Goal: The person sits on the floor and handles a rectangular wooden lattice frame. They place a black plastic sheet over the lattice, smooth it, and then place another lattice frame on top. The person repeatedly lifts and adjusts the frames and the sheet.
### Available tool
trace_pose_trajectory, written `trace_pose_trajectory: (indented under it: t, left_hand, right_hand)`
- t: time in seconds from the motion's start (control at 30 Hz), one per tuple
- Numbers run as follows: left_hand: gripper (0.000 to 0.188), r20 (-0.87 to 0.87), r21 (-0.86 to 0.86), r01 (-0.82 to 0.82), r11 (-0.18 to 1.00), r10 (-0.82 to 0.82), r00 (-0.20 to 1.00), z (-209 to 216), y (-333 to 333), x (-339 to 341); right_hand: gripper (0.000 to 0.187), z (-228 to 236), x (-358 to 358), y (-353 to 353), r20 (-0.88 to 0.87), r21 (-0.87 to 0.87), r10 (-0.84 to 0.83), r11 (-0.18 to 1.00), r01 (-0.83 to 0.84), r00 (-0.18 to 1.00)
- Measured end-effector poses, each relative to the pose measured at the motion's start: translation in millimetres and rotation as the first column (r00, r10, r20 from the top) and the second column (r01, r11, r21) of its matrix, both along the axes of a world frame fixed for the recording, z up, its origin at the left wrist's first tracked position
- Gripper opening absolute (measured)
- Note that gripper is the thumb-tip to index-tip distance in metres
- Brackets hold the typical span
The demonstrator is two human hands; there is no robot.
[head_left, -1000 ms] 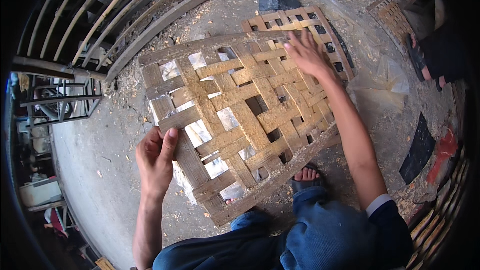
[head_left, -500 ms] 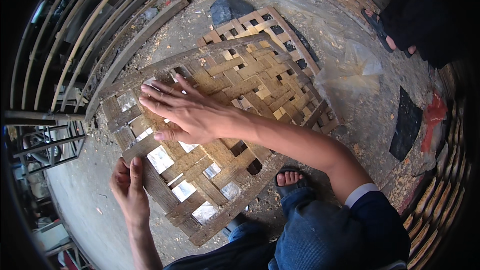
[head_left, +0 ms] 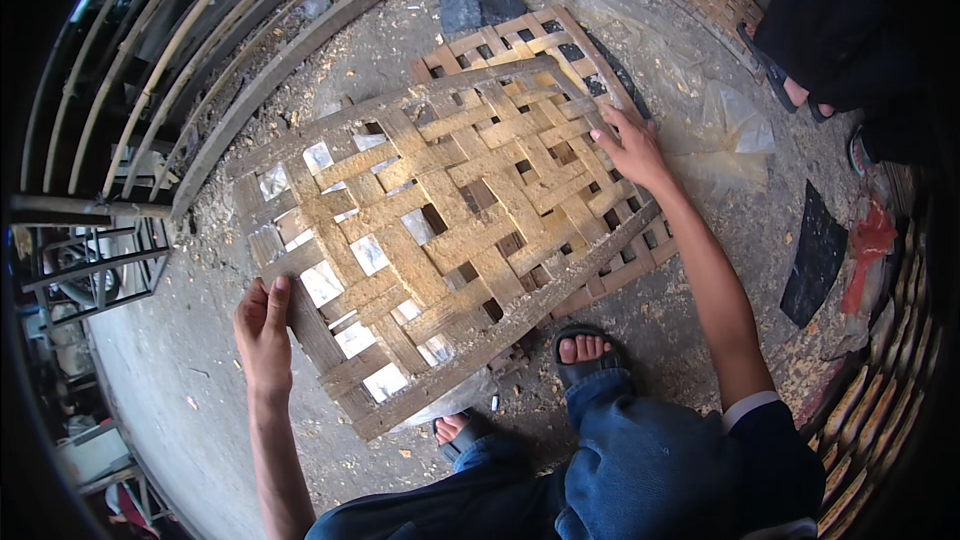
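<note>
A wood-framed panel of woven bamboo strips [head_left: 440, 165], dusted with yellowish powder, lies tilted in front of me over a second woven panel [head_left: 595, 45]. My left hand [head_left: 264, 328] grips the panel's left edge, thumb on top and the other fingers mostly hidden beneath. Across from it, my right hand [head_left: 632, 152] is at the panel's right edge, its thumb and a finger curled over the frame. Through the openings at the panel's left end, white, shiny patches show below.
A slatted bamboo rack [head_left: 160, 70] stands at the far left. A dark block [head_left: 478, 2] and clear plastic sheeting [head_left: 735, 125] lie beyond the panels. Another person's sandalled foot [head_left: 790, 90] is at the upper right. A black sheet piece [head_left: 815, 255] lies on the right.
My right hand has gone from lying spread on the panel's left part to its right edge. The panel has shifted slightly, while my left hand keeps its edge.
</note>
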State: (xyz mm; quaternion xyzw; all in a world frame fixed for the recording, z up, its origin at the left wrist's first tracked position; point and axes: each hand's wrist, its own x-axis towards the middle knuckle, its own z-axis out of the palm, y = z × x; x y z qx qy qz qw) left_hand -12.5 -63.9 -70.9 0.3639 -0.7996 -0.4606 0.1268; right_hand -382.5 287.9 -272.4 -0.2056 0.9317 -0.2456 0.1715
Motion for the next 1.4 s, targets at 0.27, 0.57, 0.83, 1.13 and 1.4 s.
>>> trace_pose_trajectory:
  t: [0.27, 0.57, 0.83, 1.13, 1.4]
  left_hand:
    - [0.035, 0.047, 0.129, -0.048, 0.99, 0.042, 0.998, -34.7, -14.3, 11.6]
    - [0.034, 0.064, 0.146, 0.012, 0.989, -0.021, 0.998, -42.4, -26.1, 22.9]
    - [0.034, 0.041, 0.247, 0.012, 0.969, -0.023, 0.999, -41.6, -22.2, 18.8]
    - [0.032, 0.16, 0.321, -0.038, 0.946, -0.015, 0.987, -32.4, -17.8, 24.6]
    - [0.026, 0.144, 0.516, -0.302, 0.802, 0.266, 0.953, -72.6, 20.4, 116.8]
  right_hand:
    - [0.068, -24.4, 11.1, -11.2, -0.208, 0.151, -0.167, 0.968, 0.2, 0.964]
    - [0.07, -15.0, -7.0, -36.8, -0.082, 0.229, -0.246, 0.938, 0.259, 0.966]
    - [0.068, -10.0, 2.1, -53.9, -0.222, 0.292, -0.277, 0.896, 0.335, 0.935]
    - [0.061, -44.3, -63.5, -26.7, 0.027, 0.007, -0.34, 0.94, 0.34, 0.94]
    - [0.039, 92.6, -56.5, -130.0, 0.009, -0.603, -0.216, 0.778, 0.178, 0.976]
